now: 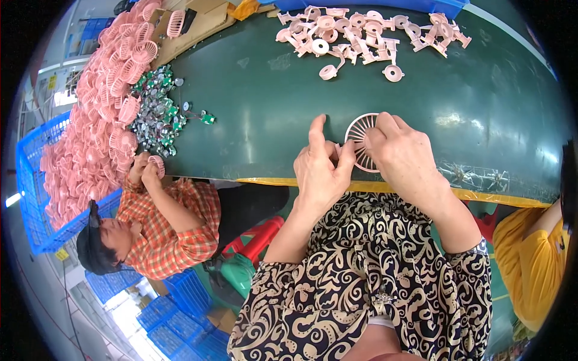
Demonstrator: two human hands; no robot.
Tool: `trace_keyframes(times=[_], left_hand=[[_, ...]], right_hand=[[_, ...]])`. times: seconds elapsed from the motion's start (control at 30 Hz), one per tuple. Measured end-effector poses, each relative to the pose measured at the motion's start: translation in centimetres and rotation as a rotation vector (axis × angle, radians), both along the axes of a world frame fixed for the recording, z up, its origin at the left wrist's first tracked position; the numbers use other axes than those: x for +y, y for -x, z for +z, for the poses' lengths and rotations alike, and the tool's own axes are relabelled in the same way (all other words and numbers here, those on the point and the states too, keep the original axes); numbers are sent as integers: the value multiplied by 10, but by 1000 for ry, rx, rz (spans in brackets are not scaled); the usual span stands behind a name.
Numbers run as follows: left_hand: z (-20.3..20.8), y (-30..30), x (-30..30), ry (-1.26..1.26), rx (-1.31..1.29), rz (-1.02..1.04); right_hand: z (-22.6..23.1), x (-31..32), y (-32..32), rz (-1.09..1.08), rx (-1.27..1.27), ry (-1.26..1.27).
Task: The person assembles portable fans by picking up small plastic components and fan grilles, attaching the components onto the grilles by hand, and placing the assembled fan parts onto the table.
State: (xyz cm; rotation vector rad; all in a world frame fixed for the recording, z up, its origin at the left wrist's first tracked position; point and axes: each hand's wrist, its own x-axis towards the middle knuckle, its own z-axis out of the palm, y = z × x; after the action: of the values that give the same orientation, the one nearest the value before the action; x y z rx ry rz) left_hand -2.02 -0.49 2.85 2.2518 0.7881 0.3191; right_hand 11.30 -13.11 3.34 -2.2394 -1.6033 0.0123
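A round pink fan cover with radiating ribs is held just above the green table's near edge, in front of me. My right hand closes over its right side, fingertips bunched over the ribs and hiding much of them. At its left rim, my left hand pinches with thumb and curled fingers, while the index finger points away from me. A small bit of pink shows between the left fingers; whether it belongs to the cover, I cannot tell.
Pink fan housings lie loose across the table's far side, before a blue bin. At left are green circuit boards with motors and heaped pink covers. A co-worker in checks sits left; a yellow sleeve shows right.
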Motion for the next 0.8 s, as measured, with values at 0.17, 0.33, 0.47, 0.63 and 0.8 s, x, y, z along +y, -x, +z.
trace_keyframes(times=[0.17, 0.33, 0.47, 0.63, 0.8], left_hand=[[-4, -1, -1, 15, -35, -5], [-9, 4, 5, 109, -38, -1], [-6, 1, 6, 218, -11, 0], [3, -1, 12, 113, 17, -45], [0, -5, 14, 37, 2, -57]], right_hand=[[2, -2, 0, -11, 14, 4], [-3, -1, 3, -20, 19, 1], [-4, -5, 3, -44, 103, -37], [10, -13, 5, 20, 270, -127], [5, -25, 6, 55, 298, -89]])
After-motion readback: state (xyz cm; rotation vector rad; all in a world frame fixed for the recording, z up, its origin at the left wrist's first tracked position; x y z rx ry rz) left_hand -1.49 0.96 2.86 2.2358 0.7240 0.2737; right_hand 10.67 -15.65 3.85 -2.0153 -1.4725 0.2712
